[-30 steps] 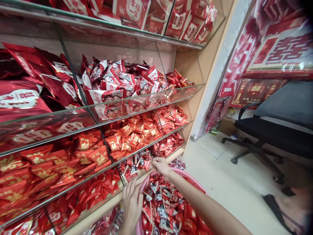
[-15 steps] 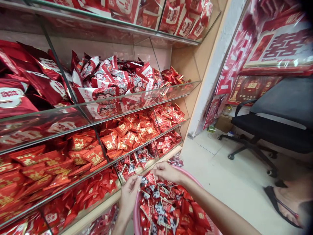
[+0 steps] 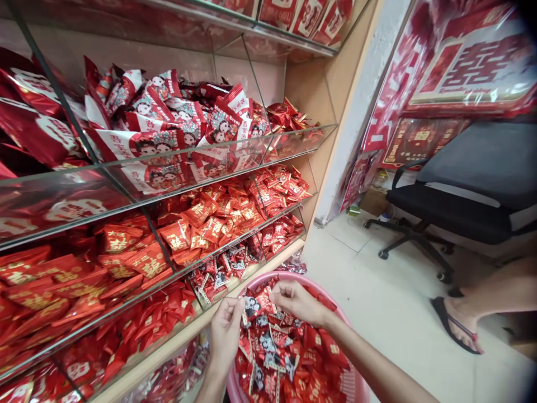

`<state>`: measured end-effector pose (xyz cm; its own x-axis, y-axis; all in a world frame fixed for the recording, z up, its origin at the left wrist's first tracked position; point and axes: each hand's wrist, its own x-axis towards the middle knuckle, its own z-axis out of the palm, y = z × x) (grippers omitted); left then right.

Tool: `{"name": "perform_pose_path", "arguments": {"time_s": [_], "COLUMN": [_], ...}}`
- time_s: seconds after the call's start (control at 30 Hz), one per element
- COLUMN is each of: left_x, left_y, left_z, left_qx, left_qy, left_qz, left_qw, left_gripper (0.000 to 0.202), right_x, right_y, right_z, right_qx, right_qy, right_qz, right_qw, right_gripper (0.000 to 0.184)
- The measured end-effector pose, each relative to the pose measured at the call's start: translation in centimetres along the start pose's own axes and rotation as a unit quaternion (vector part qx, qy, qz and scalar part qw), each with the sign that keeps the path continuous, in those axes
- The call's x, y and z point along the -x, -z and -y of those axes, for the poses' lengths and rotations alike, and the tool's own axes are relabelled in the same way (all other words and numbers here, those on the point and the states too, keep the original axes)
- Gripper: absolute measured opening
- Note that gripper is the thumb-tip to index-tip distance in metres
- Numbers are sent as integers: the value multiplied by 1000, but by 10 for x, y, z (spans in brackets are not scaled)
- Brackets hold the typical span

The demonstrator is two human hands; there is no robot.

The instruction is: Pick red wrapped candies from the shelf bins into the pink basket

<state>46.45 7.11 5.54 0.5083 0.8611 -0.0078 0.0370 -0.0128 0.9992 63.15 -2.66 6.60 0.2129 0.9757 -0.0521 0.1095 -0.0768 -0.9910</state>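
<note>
Above a pink basket point(image 3: 357, 358), my two hands hold one small red candy packet point(image 3: 259, 303) with a black-and-white figure print. My left hand point(image 3: 226, 324) pinches its left edge between thumb and fingers. At the packet's right edge, my right hand point(image 3: 296, 299) is closed in a pinch too. Below them, the basket is heaped with loose red packets point(image 3: 277, 350), some with the same print and others plain red with gold marks. The packet's print faces me.
A shelf rack with glass dividers point(image 3: 201, 190) on the left holds red packets sorted in compartments. Bagged packets point(image 3: 168, 369) lie under it. On the right stand a black office chair point(image 3: 444, 207) and a person's sandalled foot point(image 3: 459, 324). Red decorations point(image 3: 474, 67) hang behind.
The view has shifted, so the shelves sit further left and more of the basket's rim shows. The packet between my hands is now lifted and spread flatter. The person's foot has moved left in view.
</note>
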Motion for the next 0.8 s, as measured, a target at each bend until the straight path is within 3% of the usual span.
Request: {"name": "perform_pose_path", "arguments": {"time_s": [0.17, 0.3, 0.47, 0.63, 0.8], "left_x": [3, 4, 8, 13, 14], "left_y": [1, 18, 38, 44, 46], "left_z": [1, 13, 39, 54, 59], "left_qx": [18, 19, -23, -49, -65], "left_qy": [50, 62, 51, 47, 43], "left_qz": [53, 25, -17, -18, -22], "left_qw": [997, 998, 998, 998, 997], "left_gripper": [33, 40, 39, 38, 39], "right_x": [25, 54, 80, 80, 70], "right_y": [13, 42, 66, 62, 46], "right_z": [3, -3, -34, -55, -61], "right_qx": [38, 42, 74, 146, 146], "right_qy": [-6, -70, -157, -151, -169], "right_qz": [-26, 51, 121, 98, 100], "right_qw": [999, 995, 977, 973, 970], "right_gripper": [43, 41, 34, 23, 17]}}
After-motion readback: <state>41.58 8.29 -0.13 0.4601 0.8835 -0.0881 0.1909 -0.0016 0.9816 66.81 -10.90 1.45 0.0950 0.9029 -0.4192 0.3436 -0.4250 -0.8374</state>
